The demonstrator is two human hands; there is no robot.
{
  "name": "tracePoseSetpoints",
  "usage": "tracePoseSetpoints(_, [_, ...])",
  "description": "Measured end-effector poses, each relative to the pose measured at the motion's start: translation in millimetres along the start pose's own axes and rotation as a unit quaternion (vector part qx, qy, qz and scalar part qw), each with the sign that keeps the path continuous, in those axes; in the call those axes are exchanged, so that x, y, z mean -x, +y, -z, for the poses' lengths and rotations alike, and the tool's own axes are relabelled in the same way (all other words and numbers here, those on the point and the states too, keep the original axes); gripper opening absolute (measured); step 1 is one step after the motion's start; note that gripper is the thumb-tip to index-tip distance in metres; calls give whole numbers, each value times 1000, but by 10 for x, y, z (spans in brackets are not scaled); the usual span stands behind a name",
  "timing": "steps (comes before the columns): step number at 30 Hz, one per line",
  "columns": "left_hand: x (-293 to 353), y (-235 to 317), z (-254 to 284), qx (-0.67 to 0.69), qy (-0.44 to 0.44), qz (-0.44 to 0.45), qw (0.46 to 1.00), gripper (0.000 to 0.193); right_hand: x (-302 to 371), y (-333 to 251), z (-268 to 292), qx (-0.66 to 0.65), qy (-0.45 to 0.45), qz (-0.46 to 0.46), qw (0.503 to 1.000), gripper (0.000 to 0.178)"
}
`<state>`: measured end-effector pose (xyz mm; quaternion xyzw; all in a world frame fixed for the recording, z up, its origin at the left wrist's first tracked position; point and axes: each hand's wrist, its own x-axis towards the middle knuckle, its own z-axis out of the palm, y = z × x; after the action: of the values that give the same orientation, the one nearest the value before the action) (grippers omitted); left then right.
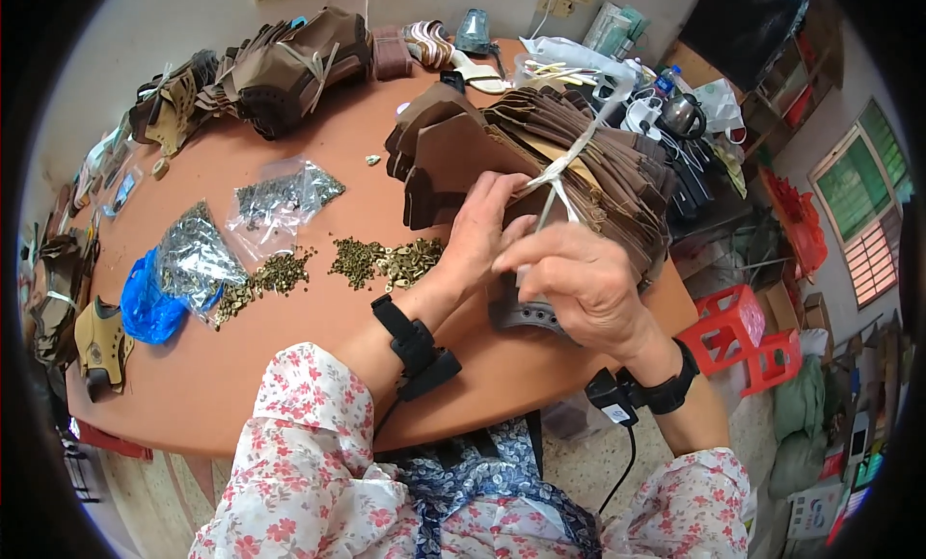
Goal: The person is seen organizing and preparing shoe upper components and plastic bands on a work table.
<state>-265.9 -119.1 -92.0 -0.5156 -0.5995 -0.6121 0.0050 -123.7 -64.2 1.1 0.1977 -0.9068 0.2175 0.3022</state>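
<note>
The bundle of brown leather pieces [540, 149] lies on the round orange table [289, 366] right in front of me, bound by a pale strap [569, 159]. My left hand [477, 236] rests on the bundle's near edge, fingers curled together against the leather. My right hand [584, 284] pinches the strap's loose end between thumb and fingertips. A grey punched piece [526, 313] sits under my right palm. To the left lie piles of small brass eyelets [386, 262], clear bags of hardware [285, 197] and a blue bag [145, 303].
</note>
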Motion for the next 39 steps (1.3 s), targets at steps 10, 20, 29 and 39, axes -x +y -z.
tracePoseSetpoints(10, [-6,75,-42,0,9,31,999,34,62,293,345,83,207,-273,936,10])
tracePoseSetpoints(20, [-61,145,-25,27,-6,79,997,40,36,562,37,428,18,-183,885,11])
tracePoseSetpoints(29, [-70,161,-41,-19,12,48,999,43,-56,-34,231,-110,-231,-123,959,9])
tracePoseSetpoints(39, [-17,258,135,155,-27,224,962,47,60,738,99,358,31,-109,927,18])
